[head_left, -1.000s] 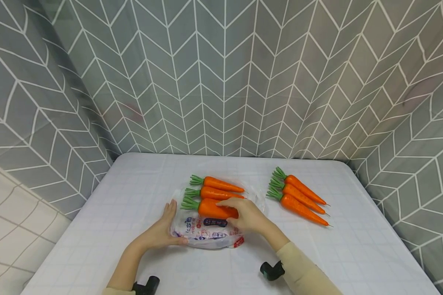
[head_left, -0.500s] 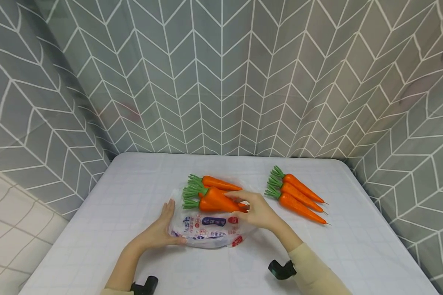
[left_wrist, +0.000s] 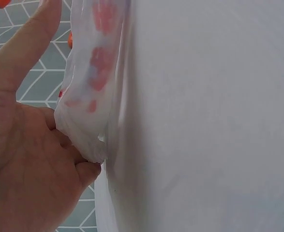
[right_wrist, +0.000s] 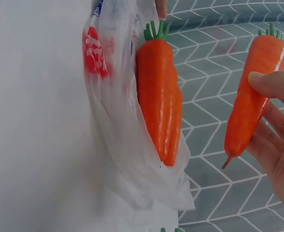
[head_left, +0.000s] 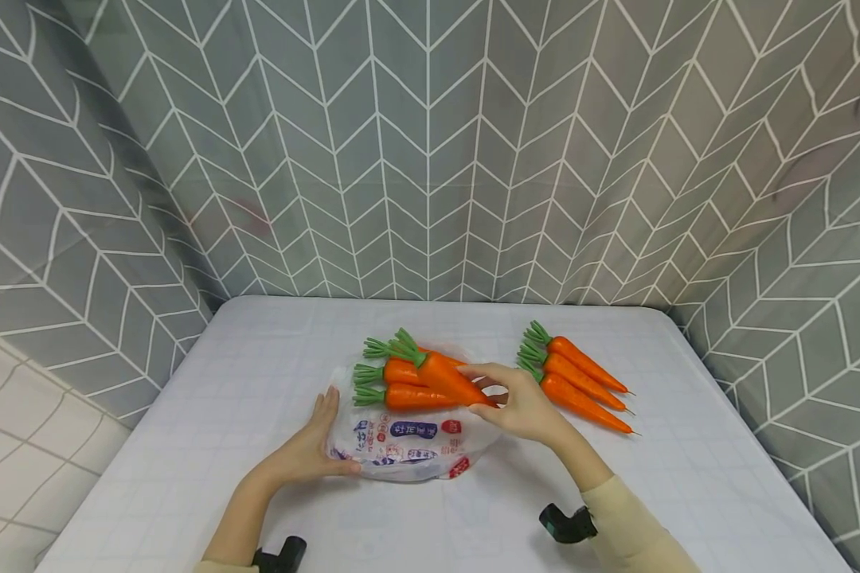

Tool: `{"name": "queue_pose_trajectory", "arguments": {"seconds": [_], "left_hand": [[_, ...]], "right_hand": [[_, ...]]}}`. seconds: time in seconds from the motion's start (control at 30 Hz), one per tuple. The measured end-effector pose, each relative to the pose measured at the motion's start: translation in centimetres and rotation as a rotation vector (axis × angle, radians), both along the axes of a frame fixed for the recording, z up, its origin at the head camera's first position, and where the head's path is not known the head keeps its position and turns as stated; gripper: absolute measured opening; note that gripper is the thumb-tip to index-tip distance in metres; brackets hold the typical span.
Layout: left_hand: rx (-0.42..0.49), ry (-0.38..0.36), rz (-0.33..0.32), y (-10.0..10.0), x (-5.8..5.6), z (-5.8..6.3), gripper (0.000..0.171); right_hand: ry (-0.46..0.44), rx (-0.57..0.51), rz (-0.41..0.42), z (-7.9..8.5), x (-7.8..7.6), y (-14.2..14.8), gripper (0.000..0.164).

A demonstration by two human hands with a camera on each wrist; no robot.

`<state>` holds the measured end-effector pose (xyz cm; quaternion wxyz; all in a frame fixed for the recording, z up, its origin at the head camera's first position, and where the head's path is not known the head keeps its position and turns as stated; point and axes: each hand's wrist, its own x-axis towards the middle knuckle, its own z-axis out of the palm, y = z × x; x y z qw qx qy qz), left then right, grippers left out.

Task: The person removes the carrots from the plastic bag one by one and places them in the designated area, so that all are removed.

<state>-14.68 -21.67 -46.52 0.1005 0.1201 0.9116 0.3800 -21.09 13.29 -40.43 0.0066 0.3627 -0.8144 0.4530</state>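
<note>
My right hand (head_left: 519,402) pinches an orange carrot (head_left: 444,378) with a green top between thumb and fingers. In the right wrist view this carrot (right_wrist: 255,92) is raised apart from the others. Beneath it in the head view, three carrots (head_left: 419,398) lie side by side on a white printed plastic bag (head_left: 416,450), partly covered by the held one. My left hand (head_left: 311,450) rests against the bag's left end, fingers extended and thumb along its front edge. In the left wrist view, the fingertips touch the bag's plastic (left_wrist: 91,130).
Three more carrots (head_left: 580,378) lie in a slanted row on the white table (head_left: 688,493), right of the bag. Grey chevron-patterned curtains (head_left: 430,159) stand behind and at both sides of the table. A black wrist device (head_left: 568,524) sits on the right forearm.
My right hand has lifted a carrot off the front of the group and shifted it right and away from me, turning its top backward. The left hand stays in place.
</note>
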Motion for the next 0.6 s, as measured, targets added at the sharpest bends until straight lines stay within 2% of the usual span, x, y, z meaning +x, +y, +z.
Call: {"name": "queue_pose_trajectory", "arguments": {"seconds": [0.6], "left_hand": [[-0.01,-0.008,0.002,0.0,-0.1,-0.1,0.13]], "right_hand": [[-0.041,-0.04,-0.045,0.9,0.3,2.7,0.05]]}}
